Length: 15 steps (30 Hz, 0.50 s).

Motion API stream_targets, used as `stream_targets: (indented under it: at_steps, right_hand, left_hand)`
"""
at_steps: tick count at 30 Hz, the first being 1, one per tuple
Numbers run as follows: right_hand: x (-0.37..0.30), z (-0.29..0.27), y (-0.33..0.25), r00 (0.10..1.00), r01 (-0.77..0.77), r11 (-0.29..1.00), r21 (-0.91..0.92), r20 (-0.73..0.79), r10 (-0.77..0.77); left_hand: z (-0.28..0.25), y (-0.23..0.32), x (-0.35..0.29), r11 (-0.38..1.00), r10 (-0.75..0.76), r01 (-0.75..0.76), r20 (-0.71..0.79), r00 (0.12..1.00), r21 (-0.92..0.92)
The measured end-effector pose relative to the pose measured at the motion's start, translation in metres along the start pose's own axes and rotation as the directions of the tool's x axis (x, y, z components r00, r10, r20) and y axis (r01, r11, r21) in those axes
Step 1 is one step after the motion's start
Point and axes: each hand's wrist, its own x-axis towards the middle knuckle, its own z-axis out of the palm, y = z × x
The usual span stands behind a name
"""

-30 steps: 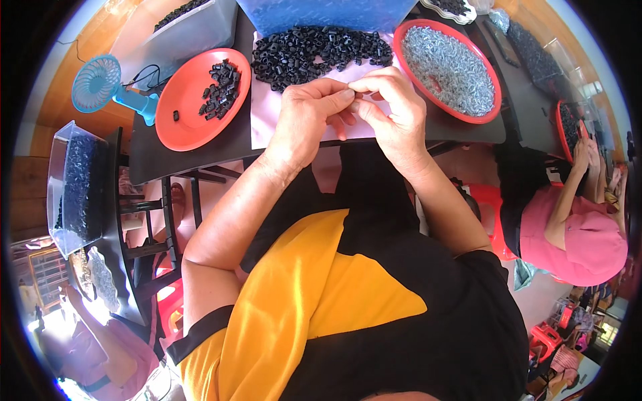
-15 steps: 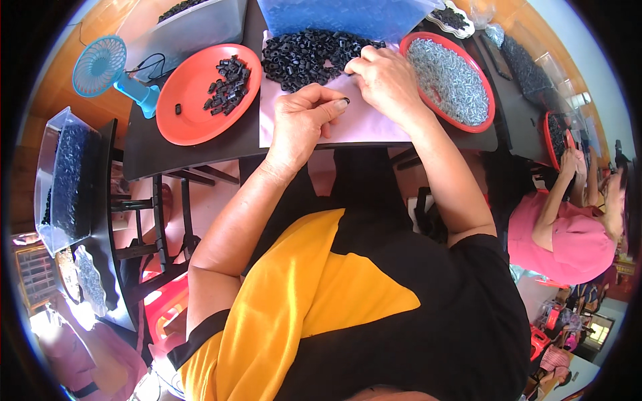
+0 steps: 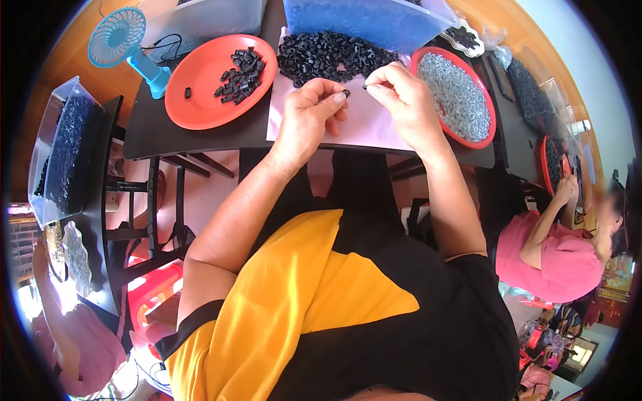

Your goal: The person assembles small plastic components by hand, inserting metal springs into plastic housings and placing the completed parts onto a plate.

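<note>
Remotely, I see the left hand pinching a small black part and the right hand a tiny dark piece, with the black heap beyond them, both likely light, stiff, best gripped by their sides.

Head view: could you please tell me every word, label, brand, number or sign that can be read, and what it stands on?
No text is legible.
Red-and-gold panel, far right: marks too small and blurred to read.
Black pieces, red plate, red tray, blue fan: no text visible.
</note>
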Motion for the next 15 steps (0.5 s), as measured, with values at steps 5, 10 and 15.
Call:
stream_targets:
  at_steps: [5, 10, 15]
  right_hand:
    - [-0.009, 0.010, 0.010, 0.989, -0.150, 0.948, 0.279, 0.050, 0.142]
    - [-0.004, 0.040, 0.024, 0.976, 0.069, 0.989, -0.134, -0.198, -0.094]
    - [-0.010, 0.028, 0.013, 0.962, 0.161, 0.975, -0.154, -0.199, -0.190]
  left_hand:
    - [0.005, -0.001, 0.003, 0.999, 0.008, -0.008, -0.005, 1.000, 0.051]
    - [0.010, -0.002, 0.008, 0.993, 0.012, -0.007, -0.049, 0.999, 0.117]
    - [0.010, 0.004, 0.002, 0.997, 0.068, -0.064, -0.089, 0.994, 0.053]
